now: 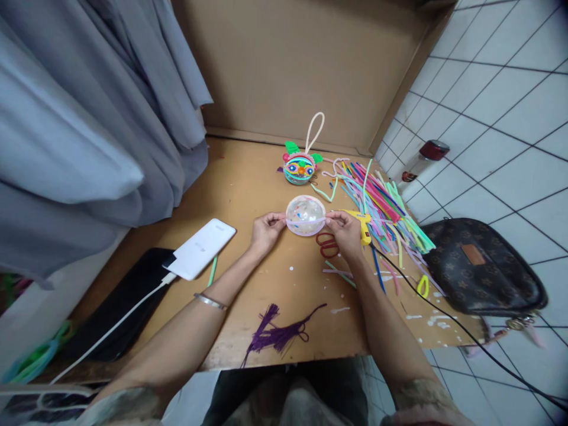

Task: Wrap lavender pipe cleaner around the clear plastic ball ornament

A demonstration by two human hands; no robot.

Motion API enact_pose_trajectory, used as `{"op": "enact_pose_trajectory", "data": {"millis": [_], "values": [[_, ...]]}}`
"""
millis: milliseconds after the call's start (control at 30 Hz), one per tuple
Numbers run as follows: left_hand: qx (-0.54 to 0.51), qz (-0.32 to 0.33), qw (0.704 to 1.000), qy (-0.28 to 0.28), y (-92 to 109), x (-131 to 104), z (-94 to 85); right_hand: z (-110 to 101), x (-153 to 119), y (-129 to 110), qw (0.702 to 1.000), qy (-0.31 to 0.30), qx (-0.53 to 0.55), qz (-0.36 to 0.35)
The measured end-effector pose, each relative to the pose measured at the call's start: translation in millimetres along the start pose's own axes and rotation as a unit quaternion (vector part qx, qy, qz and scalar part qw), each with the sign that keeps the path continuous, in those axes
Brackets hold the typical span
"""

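Observation:
A pale lilac pipe cleaner (306, 223) runs straight across a clear round plastic bowl (306, 204) with coloured specks in it. My left hand (267, 229) is closed, pinching the strip's left end at the bowl's rim. At the opposite side my right hand (345, 231) pinches the other end. Whether the fingertips also touch the bowl I cannot tell. Red-handled scissors (326, 242) lie beside my right hand, their blades hidden. Just behind that hand is a yellow glue gun (365, 229), partly covered. A decorated lion-head ornament (299, 170) with a loop handle stands beyond the bowl.
Many coloured pipe cleaners (381, 201) are heaped at the right, near a brown patterned bag (483, 266). A black cord (444, 305) crosses the right edge. Purple tassels (277, 334) lie in front. A white phone-like device (202, 248) with a cable sits left, below a grey curtain (110, 118).

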State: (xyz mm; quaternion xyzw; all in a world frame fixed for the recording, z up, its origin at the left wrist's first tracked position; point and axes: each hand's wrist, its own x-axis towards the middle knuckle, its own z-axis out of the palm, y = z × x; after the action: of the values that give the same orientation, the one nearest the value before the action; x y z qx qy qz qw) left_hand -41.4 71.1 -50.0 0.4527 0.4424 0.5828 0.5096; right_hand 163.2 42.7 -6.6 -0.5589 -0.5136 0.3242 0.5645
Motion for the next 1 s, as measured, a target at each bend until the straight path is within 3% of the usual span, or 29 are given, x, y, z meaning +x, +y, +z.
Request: {"op": "enact_pose_trajectory", "data": {"millis": [333, 1000], "values": [[-0.015, -0.013, 1.000, 0.004, 3, 1, -0.8, -1, 1, 1, 1.000, -0.006, -0.013, 0.021], [0.000, -0.003, 1.000, -0.019, 9, 1, 3.6, 1, 6, 14, 1.000, 0.025, 0.011, -0.009]]}}
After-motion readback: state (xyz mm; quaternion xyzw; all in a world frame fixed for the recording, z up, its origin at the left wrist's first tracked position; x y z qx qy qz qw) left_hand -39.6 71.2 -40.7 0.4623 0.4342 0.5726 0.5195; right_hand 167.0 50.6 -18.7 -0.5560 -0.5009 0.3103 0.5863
